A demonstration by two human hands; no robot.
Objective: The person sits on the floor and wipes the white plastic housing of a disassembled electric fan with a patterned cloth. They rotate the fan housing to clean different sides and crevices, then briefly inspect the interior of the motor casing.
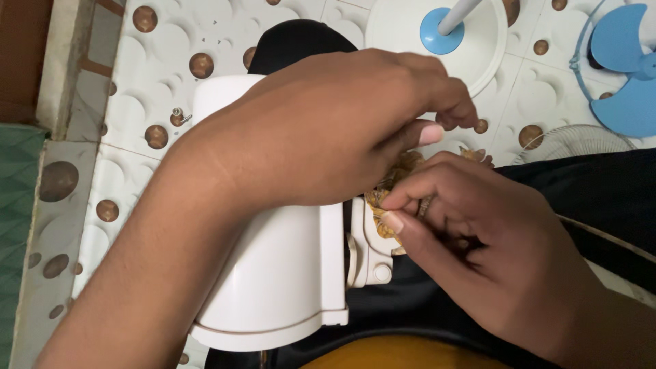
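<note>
Head view: the person sits on a white embossed tiled floor with brown round dots [154, 65], and a white plastic fan motor housing [280, 273] lies across the lap on black trousers [601, 198], its open end turned to the person's right so the inside can be reached. The left hand [321, 130] lies over the top of the housing, pressing it down, which looks like a way to keep it from rolling. Its thumb and forefinger curl towards the exposed copper-coloured motor winding [403, 171] at the mouth of the housing; whether they pinch anything there cannot be told, since the fingertips hide the spot. The right hand [478, 239] comes in from the other side, fingers [393, 220] bent and closed together against the winding and the white mounting bracket [369, 253] just beside it, apparently pinching some small part of the winding. The part itself is too small and too covered to make out.

Around them on the floor: a small metal screw [179, 115] lies apart near the upper left of the housing. A round white fan base with a blue collar and white pole [444, 31] stands beyond the hands. A blue plastic fan blade [625, 65] lies at the upper right, and a white wire guard grille [574, 140] rests just beside it, partly behind the trousers. A yellow edge of clothing [403, 354] shows at the bottom.
</note>
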